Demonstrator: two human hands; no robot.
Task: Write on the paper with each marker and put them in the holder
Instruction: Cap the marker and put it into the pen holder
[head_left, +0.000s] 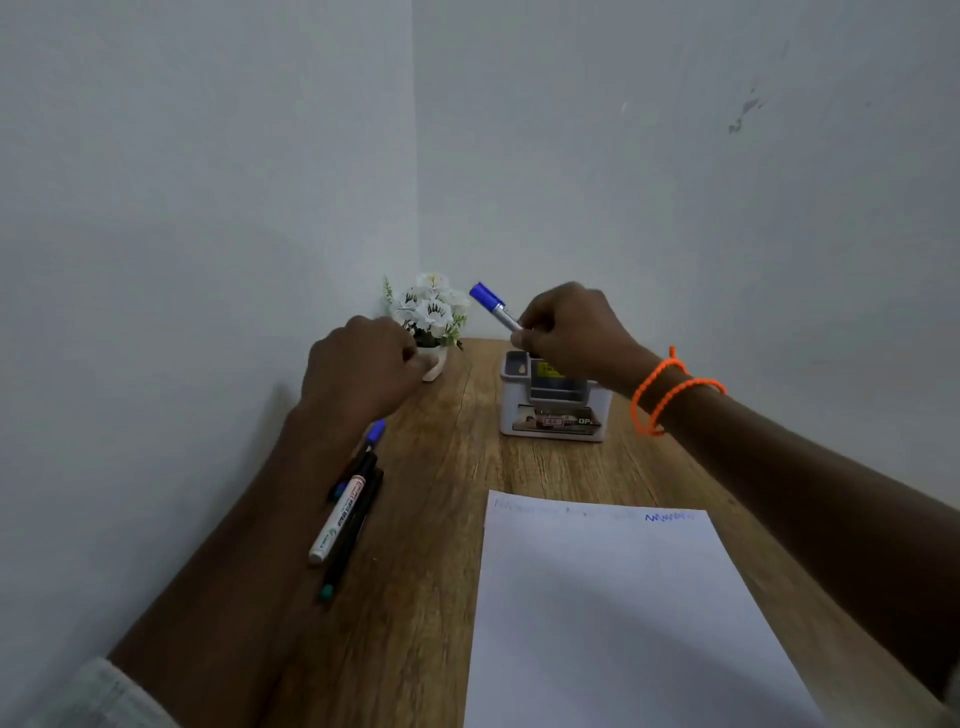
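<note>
My right hand (574, 332) grips a blue-capped marker (493, 305) with a silver barrel, cap end tilted up to the left, right above the grey-and-white holder (555, 402). My left hand (363, 364) hovers with curled fingers and holds nothing, in front of the flower pot. The white paper (613, 618) lies near me on the table and carries a blue zigzag (669, 517) at its top right. Several markers (347, 512) lie in a bunch left of the paper, among them a white one and dark ones.
A small pot of white flowers (434, 312) stands in the back corner of the wooden table (431, 467). White walls close in at the left and at the back. Orange bands (670, 395) circle my right wrist.
</note>
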